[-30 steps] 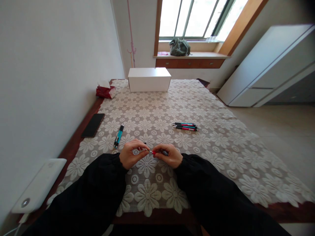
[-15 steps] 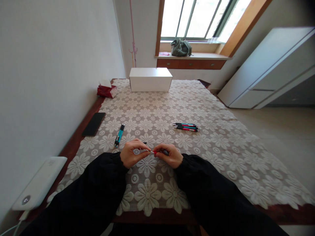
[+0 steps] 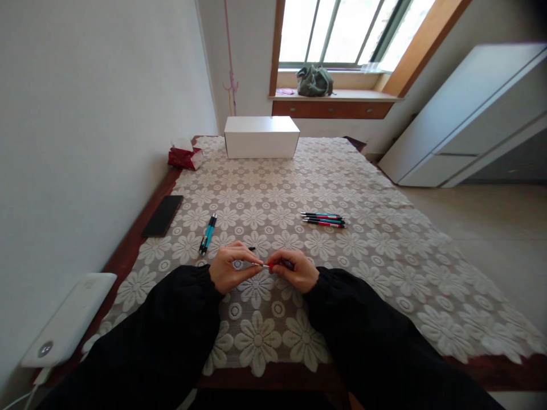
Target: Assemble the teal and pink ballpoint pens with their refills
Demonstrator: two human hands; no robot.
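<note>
A red pen (image 3: 268, 265) is pinched between both hands just above the tabletop (image 3: 384, 250), its long axis lying left to right. The metal tip is gripped by the left hand (image 3: 229, 269), the red barrel by the right hand (image 3: 294, 271).

No readable text, labels, brands or numbers anywhere. White box (image 3: 261, 136) at the far end of the counter: blank faces, no print. Red tissue pack (image 3: 184, 156): too small to tell any lettering. Dark phone (image 3: 163, 216): screen off, nothing on it. White device (image 3: 68, 319) at the near left edge: a round grey mark, not legible. Pens (image 3: 322, 220) and the blue pens (image 3: 207, 233): any barrel print too small to read. Pen (image 3: 268, 265) between the hands: mostly hidden, no marking readable.
</note>
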